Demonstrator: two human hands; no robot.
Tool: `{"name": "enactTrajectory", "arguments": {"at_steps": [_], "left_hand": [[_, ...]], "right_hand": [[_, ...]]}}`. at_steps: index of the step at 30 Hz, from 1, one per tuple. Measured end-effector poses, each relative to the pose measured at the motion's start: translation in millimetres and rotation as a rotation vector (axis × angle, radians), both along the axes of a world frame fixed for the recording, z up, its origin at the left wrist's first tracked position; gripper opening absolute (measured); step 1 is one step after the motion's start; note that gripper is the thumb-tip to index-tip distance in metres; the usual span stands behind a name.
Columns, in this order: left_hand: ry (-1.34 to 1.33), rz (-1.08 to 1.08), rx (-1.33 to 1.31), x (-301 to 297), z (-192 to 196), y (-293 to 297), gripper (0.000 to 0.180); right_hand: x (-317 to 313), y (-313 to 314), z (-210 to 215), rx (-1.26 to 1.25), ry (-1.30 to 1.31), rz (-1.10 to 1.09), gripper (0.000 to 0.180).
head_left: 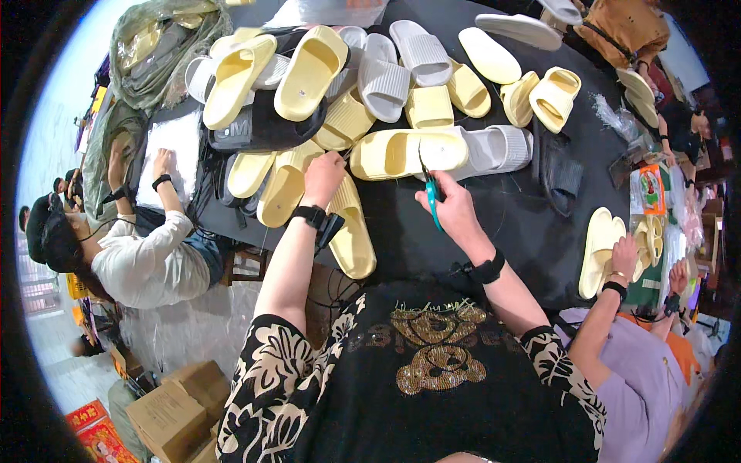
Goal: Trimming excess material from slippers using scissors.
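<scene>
My right hand [451, 208] grips a pair of teal-handled scissors [434, 202]. Their dark, narrow tips lie over a pale yellow slipper [386, 154] on the table, whose heel end overlaps a grey slipper [502, 150]. To the left, my left hand [324, 179] has its fingers pinched together; anything between them is too small to make out. It sits between one yellow slipper [285, 189] and another yellow slipper [353, 239], which reaches toward the near table edge.
Yellow and grey slippers pile up at the far side, with a black slipper [266, 127] among them. Another black slipper [561, 174] lies right. One person [147, 258] works at left beside a white sheet [166, 170]; another's hand [624, 253] touches a slipper at right. Cardboard boxes [170, 417] stand below.
</scene>
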State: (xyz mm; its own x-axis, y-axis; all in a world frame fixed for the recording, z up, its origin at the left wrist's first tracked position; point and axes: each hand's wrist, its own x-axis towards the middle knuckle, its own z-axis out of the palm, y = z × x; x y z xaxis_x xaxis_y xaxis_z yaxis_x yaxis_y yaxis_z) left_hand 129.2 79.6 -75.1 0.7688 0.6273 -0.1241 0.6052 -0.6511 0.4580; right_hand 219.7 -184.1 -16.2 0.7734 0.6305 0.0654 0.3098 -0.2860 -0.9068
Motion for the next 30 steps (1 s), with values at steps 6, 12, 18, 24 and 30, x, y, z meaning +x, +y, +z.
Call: {"name": "enactTrajectory", "arguments": {"at_steps": [6,12,18,24,30], "left_hand": [[-0.485,0.146,-0.043,-52.1,66.5,-17.4,0.012],[-0.540,0.376,-0.100,-154.3,96.2,-14.7,0.010],[-0.111,0.419,-0.029,-275.7,42.7,-5.5,0.017],[0.169,0.438,-0.045,-292.1,5.1,-11.0,0.028],[0.238,0.076,-0.448,-197.3,23.9,-55.0,0.040]], "right_hand": [[1.5,26.5,14.2,-0.024,-0.022,-0.025,0.047],[-6.3,54.0,0.9,-0.022,-0.008,-0.032,0.049],[-11.2,73.5,-11.1,-0.131,-0.060,-0.020,0.046],[-10.6,78.1,-29.9,-0.135,-0.108,-0.058,0.046],[-15.8,53.9,-7.0,-0.039,-0.145,-0.072,0.043]]}}
